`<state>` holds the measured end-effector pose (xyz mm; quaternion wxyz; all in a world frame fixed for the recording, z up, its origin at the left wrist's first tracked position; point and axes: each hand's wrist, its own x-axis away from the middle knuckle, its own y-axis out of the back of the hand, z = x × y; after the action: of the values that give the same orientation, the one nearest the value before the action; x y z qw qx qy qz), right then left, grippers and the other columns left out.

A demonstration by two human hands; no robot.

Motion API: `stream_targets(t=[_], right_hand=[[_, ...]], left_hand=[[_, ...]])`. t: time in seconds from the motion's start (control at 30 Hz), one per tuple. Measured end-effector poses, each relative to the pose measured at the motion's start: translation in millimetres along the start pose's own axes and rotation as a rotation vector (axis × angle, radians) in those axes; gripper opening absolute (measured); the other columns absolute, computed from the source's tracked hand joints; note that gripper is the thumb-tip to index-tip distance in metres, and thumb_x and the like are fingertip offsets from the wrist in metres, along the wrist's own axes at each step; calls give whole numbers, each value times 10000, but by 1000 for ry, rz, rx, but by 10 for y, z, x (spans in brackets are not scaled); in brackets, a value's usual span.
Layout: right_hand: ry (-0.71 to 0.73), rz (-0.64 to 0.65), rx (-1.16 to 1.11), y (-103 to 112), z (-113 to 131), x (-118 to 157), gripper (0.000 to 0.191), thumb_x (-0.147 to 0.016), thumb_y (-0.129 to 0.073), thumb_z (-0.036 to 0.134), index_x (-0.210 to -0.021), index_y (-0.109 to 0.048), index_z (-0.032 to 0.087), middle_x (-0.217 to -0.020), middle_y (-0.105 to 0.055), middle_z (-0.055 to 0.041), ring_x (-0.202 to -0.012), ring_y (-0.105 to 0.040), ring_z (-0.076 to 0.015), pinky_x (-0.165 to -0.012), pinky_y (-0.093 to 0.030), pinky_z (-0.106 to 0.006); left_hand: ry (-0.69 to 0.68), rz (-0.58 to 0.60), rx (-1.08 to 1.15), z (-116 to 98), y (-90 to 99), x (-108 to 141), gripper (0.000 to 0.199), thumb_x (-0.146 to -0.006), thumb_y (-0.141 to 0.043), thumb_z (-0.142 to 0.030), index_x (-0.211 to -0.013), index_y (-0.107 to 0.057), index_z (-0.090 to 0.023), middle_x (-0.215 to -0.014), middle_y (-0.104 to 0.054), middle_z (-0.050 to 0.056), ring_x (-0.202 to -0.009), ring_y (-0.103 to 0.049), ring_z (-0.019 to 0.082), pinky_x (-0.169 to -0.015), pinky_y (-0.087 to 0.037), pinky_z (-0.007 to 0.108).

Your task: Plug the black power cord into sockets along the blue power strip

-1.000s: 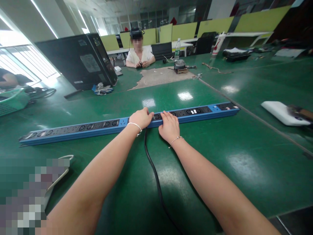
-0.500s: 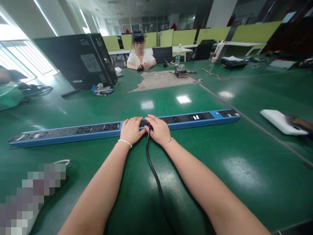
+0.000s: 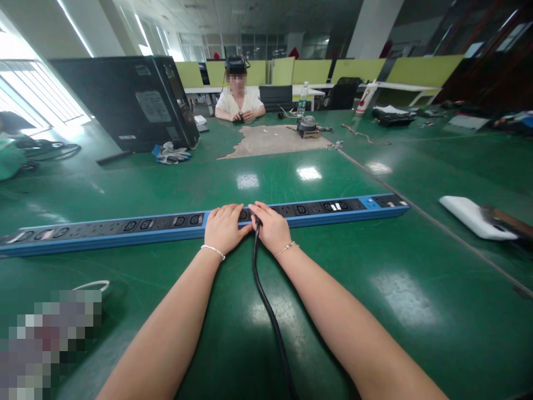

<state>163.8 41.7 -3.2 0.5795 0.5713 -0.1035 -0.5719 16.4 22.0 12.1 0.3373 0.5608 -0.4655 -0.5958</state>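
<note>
A long blue-and-black power strip (image 3: 125,238) with rows of sockets lies across the green table in front of me. My left hand (image 3: 224,228) is wrapped over its middle, fingers on the far side and thumb along the near edge. Close beside it, my right hand (image 3: 271,228) pinches the plug end of a black power cord (image 3: 266,303) at the strip. The fingers hide most of the plug, so I cannot tell whether it sits in a socket. From there the cord runs down between my forearms toward me.
A black computer case (image 3: 125,103) stands at back left, with gloves (image 3: 171,153) beside it. Across the table sits a person (image 3: 240,103), near a bottle (image 3: 302,100) and a brown sheet (image 3: 275,141). A white object (image 3: 474,216) lies at right, a blurred-out item (image 3: 54,339) at front left.
The view has shifted slightly. My right hand, with the cord's plug end, has moved a little to the right, widening the gap to my left hand. The left hand keeps its grip.
</note>
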Motion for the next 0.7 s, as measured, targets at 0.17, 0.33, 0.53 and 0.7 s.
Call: stream_targets(t=[0.17,0.33,0.53,0.7], right_hand=[[-13,28,11,19,6,-23,358,-929,-367,286,-1233,-554,250,-1291,-551,-10,-1087,-557,-133,-948,-438,-237],[28,-1,20,-9,-36,0,372,-943,-332,285,-1233,-556,224,-1279,-559,-25,-1094,-554,-126,-965,-423,-229],[-12,-103,48,139,41,-81,383,-936,-338,240,-1264,-530,201,-1289,-548,-49,-1158,-525,-141,-1005,-405,-248],[-138,-274,-64,481,-292,-168,388,-932,-325,292,-1236,-547,197,-1243,-583,-47,-1116,-562,-166,-991,-438,-317]], left_hand=[[-8,1,-7,12,-6,-7,540,-817,-456,-506,-1265,-484,-204,-1266,-559,104,-1178,-482,257,-1011,-306,388],[-18,-11,-12,26,-20,2,575,-811,-449,-547,-1257,-490,-187,-1259,-561,113,-1173,-482,261,-1012,-302,384],[-1,2,4,17,-11,3,599,-796,-458,-584,-1268,-479,-215,-1282,-548,98,-1190,-470,259,-1029,-288,388],[1,15,6,15,-4,-5,625,-801,-428,-615,-1273,-477,-209,-1292,-541,97,-1201,-458,250,-1027,-291,385]])
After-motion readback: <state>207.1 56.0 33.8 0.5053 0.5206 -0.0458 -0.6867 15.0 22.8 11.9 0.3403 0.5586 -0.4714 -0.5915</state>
